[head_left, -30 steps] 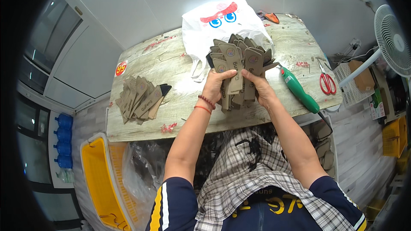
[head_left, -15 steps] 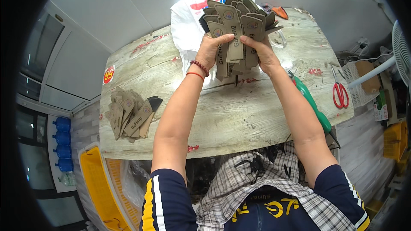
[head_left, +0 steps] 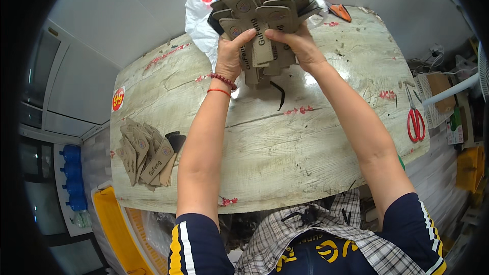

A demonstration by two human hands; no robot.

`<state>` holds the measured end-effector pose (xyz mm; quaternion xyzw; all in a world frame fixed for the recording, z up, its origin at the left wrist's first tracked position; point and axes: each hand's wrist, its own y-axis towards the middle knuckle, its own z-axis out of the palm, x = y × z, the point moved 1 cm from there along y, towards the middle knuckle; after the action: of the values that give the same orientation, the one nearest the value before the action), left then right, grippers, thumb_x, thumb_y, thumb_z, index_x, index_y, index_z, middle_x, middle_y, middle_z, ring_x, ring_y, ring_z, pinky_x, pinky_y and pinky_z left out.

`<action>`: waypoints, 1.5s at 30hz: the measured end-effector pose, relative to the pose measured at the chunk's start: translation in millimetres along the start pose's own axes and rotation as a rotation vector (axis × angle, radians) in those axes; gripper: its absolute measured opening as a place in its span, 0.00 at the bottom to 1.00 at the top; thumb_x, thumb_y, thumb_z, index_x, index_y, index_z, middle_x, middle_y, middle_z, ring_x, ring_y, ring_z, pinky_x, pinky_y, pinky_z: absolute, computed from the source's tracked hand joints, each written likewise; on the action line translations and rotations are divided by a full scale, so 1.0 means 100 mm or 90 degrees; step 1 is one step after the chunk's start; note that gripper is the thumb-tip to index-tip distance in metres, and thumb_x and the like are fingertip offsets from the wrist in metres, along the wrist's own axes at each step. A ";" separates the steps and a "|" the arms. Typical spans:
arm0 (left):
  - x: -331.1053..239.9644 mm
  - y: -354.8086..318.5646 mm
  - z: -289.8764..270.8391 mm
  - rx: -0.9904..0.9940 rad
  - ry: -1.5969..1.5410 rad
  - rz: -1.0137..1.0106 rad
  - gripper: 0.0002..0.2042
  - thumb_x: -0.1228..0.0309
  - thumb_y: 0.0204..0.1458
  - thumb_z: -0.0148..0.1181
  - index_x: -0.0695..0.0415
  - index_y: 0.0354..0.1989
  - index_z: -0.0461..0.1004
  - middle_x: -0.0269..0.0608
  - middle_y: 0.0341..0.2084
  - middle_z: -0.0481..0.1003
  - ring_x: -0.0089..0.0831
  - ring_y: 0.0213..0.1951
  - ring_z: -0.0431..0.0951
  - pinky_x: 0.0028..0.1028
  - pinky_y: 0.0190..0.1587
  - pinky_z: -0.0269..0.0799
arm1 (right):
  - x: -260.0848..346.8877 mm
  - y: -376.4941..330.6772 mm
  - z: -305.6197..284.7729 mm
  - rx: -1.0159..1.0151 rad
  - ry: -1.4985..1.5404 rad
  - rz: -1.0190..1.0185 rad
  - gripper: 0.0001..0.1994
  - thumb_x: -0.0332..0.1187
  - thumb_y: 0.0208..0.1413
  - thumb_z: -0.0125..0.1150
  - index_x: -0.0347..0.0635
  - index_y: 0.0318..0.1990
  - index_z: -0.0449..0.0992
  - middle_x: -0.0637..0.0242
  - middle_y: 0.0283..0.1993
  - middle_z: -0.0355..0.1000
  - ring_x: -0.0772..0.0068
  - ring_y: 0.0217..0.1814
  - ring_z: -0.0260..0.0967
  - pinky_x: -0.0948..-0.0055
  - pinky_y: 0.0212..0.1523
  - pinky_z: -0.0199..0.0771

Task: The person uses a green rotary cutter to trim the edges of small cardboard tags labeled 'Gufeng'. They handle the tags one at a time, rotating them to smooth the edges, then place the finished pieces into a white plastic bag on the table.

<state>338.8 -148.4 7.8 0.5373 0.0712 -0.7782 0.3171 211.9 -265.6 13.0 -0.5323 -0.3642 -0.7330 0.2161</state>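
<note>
A thick fanned bundle of flat taupe strips (head_left: pixel 261 53) with rounded ends and dark print is held up between both hands, over the far part of the table. My left hand (head_left: pixel 231 55) is closed round its left side, thumb across the front strip. On the opposite side, my right hand (head_left: pixel 301 47) grips it, the two thumb tips close together. Several black ends show among the strips. Behind the bundle lies a white plastic bag (head_left: pixel 197 29) with red print, partly hidden by it. A thin black piece (head_left: pixel 281 95) shows just below the bundle.
A second pile of taupe strips (head_left: pixel 145 155) lies at the table's left. Red-handled scissors (head_left: pixel 416 123) are near the right edge, an orange object (head_left: pixel 340 12) at the far edge. A green tool (head_left: pixel 401 162) is mostly hidden by my right arm. A yellow crate (head_left: pixel 109 214) stands lower left.
The view has shifted. Both hands have carried the bundle farther from me, more over the plastic bag. The green tool is now almost wholly behind my right arm.
</note>
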 end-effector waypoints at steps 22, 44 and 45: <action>-0.32 0.21 -0.56 -0.173 0.943 0.080 0.25 0.70 0.48 0.52 0.73 0.54 0.64 0.63 0.58 0.59 0.54 0.61 0.59 0.39 0.63 0.56 | -0.67 0.39 0.08 -0.087 -0.297 0.140 0.57 0.43 0.27 0.80 0.28 0.63 0.48 0.48 0.59 0.63 0.56 0.62 0.63 0.69 0.63 0.61; -0.83 0.63 -0.11 -0.349 1.152 0.539 0.33 0.80 0.46 0.53 0.43 0.64 0.58 0.54 0.54 0.62 0.46 0.38 0.79 0.37 0.39 0.76 | -0.53 0.43 0.09 -0.066 -0.469 0.212 0.60 0.50 0.25 0.79 0.34 0.65 0.45 0.47 0.59 0.65 0.53 0.62 0.64 0.67 0.61 0.65; -0.86 0.59 -0.15 -0.348 1.169 0.544 0.29 0.80 0.46 0.54 0.46 0.60 0.64 0.52 0.51 0.64 0.45 0.37 0.78 0.37 0.39 0.76 | -0.55 0.44 0.08 -0.067 -0.468 0.212 0.60 0.50 0.25 0.79 0.34 0.65 0.45 0.47 0.60 0.65 0.53 0.62 0.64 0.67 0.61 0.65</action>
<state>403.5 -152.5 91.0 0.8120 0.2622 0.1478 0.5001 266.5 -291.0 -23.7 -0.8206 -0.2885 -0.4667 0.1598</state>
